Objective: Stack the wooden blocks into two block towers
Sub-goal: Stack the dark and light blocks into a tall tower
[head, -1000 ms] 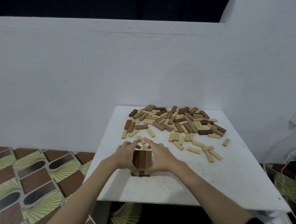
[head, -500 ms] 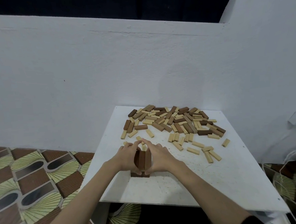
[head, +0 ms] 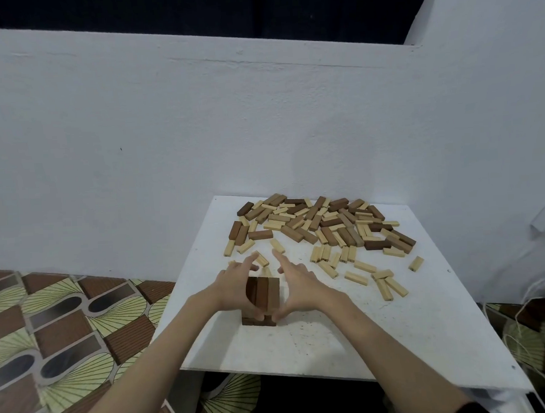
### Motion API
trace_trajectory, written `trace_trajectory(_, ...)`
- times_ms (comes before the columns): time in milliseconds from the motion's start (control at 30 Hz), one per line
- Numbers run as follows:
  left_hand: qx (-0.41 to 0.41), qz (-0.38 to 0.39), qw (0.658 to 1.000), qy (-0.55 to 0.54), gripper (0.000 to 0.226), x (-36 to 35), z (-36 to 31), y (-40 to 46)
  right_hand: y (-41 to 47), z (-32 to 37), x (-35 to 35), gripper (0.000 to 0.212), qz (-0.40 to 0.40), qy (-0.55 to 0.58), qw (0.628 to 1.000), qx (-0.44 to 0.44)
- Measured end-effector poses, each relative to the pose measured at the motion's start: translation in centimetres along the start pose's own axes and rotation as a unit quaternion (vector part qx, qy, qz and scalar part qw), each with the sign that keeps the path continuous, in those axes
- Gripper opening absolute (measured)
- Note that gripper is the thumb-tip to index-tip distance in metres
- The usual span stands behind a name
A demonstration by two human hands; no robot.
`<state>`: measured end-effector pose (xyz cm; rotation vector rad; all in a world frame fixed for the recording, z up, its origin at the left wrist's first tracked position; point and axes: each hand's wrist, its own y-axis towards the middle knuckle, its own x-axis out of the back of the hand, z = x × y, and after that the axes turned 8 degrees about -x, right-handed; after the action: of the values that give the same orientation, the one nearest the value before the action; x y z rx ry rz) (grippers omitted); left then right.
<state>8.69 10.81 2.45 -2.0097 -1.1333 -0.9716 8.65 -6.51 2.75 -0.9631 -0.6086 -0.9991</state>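
Tower of dark blocks (head: 264,294) stands between my 2 palms, left hand (head: 234,284) and right hand (head: 297,285) pressing its sides, fingers straight; maybe 3 layers. Loose blocks (head: 323,225) lie beyond my fingertips.

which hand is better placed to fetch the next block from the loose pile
Probably the right hand: most of the scattered pile of light and dark wooden blocks lies on its side of the dark brown block tower.
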Motion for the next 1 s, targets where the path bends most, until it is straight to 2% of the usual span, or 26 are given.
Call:
trace_trajectory(100,0.047,-0.014,0.980,-0.193,0.106,1.8,0.1,-0.8,-0.7,-0.7,2.0,0.122,0.021,0.090,0.995,-0.032)
trace_trajectory(233,0.170,-0.090,0.925,-0.327,0.072,3.8,0.6,-0.5,-0.8,-0.4,3.7,0.080,0.004,0.200,0.975,-0.101)
trace_trajectory(300,0.218,-0.062,0.891,-0.392,0.072,4.2,0.5,-0.6,-0.9,0.2,3.9,0.074,0.017,0.300,0.944,-0.138)
trace_trajectory(367,0.233,-0.009,0.870,-0.433,0.082,4.2,0.0,-0.9,-1.3,0.8,3.9,0.079,0.069,0.402,0.900,-0.155)
trace_trajectory(433,0.241,0.012,0.855,-0.459,0.090,3.9,-0.4,-1.0,-1.8,1.4,3.8,0.085,0.118,0.460,0.865,-0.163)
trace_trajectory(533,0.254,-0.003,0.846,-0.469,0.092,3.5,-0.9,-0.8,-1.7,1.9,3.3,0.091,0.140,0.491,0.841,-0.177)
trace_trajectory(700,0.259,0.000,0.840,-0.477,0.092,3.2,-1.2,-0.5,-1.4,2.6,2.6,0.096,0.143,0.497,0.834,-0.194)
trace_trajectory(1000,0.261,0.014,0.848,-0.462,0.090,3.1,-1.6,-0.4,-1.6,3.2,2.4,0.090,0.141,0.501,0.833,-0.187)
